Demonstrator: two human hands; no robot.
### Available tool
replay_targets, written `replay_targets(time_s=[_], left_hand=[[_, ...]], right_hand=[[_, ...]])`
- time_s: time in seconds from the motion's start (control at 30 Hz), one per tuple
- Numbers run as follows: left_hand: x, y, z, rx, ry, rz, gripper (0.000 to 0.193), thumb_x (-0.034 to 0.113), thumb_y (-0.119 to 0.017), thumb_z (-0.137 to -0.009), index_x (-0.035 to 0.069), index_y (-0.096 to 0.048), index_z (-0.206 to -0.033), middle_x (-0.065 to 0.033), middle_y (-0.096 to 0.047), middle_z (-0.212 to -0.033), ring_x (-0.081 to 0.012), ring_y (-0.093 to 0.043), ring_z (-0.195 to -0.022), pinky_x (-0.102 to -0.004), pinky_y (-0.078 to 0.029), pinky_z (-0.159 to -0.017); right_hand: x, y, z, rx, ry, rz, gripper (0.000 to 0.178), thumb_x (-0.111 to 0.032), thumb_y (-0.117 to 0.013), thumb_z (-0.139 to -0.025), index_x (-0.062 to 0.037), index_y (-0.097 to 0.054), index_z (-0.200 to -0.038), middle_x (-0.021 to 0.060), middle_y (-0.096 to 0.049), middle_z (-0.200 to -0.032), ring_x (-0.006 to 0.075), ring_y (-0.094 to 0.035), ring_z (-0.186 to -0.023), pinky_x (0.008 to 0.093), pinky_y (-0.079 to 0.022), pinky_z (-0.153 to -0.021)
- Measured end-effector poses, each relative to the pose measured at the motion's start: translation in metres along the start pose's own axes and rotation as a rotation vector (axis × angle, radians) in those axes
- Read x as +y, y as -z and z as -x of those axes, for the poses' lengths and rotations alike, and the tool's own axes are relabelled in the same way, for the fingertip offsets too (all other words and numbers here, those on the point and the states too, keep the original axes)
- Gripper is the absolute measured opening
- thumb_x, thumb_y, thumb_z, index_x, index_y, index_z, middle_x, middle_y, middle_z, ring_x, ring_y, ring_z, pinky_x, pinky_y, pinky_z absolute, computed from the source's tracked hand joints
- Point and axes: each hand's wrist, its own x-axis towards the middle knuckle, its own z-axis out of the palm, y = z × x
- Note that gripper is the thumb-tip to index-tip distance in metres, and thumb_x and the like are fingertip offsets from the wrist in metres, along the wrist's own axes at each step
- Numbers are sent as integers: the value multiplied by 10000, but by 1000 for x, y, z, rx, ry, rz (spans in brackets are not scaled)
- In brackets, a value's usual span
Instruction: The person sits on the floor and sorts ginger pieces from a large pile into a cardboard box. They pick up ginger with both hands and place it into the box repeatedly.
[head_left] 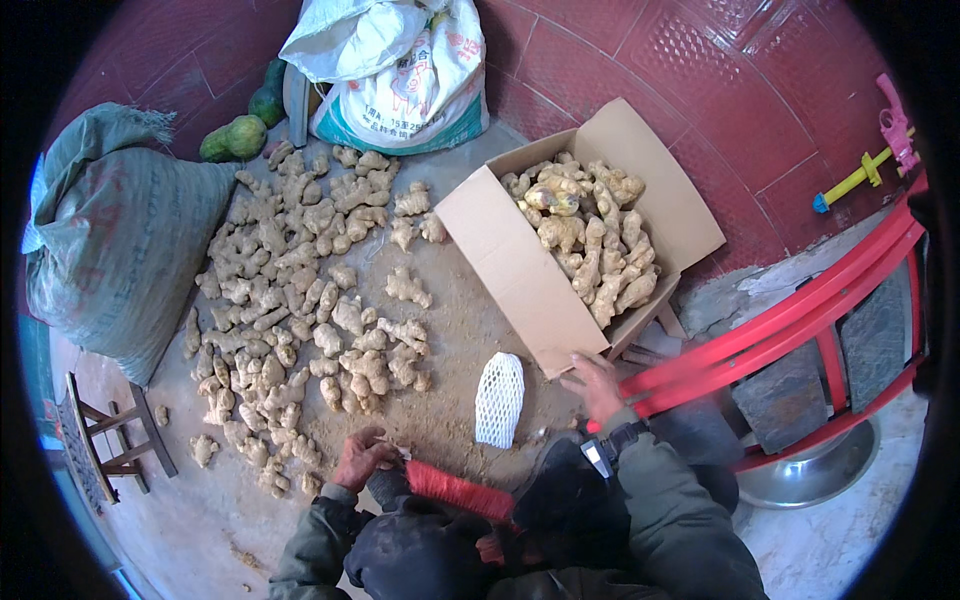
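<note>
Here, cardboard box (pixel 520 275) holds ginger roots (pixel 590 235); right hand (pixel 597 385) lies open on its near corner, left hand (pixel 360 457) curled, grip unclear, by red brush (pixel 455 490).

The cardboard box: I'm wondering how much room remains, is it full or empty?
Nearly full: the cardboard box stands open, flaps spread, ginger roots heaped inside.

- Red patterned floor tiles (pixel 700 90) lay beyond a dusty concrete floor (pixel 190 520)
- A small wooden stool (pixel 105 440) stood left
- A red metal frame (pixel 800 320) stood right
</note>
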Motion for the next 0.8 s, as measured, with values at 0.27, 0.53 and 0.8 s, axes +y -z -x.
replay_targets(time_s=[0.27,0.53,0.8], left_hand=[[-12,3,12,31,2,72,407,30,-663,-972,-106,-539,-1336,-231,-769,-1105,-282,-769,-898,-367,-646,-733],[-13,4,18,51,5,67,436,34,-676,-968,-132,-558,-1354,-211,-749,-1137,-237,-736,-868,-344,-638,-722],[-20,9,21,88,-10,83,448,29,-693,-960,-138,-567,-1356,-198,-747,-1090,-238,-735,-843,-357,-643,-700]], right_hand=[[-32,-1,27,-114,-28,-604,641,-653,-533,-1039,-48,-656,-1212,169,-687,-1324,326,-675,-1143,488,-533,-996],[-40,-4,37,-45,266,-666,842,-714,-475,-1029,61,-597,-1335,235,-602,-1460,363,-590,-1318,539,-475,-1122],[-47,6,23,133,256,-287,585,-530,-618,-1051,39,-637,-1187,191,-687,-1303,268,-681,-1157,458,-569,-999]])
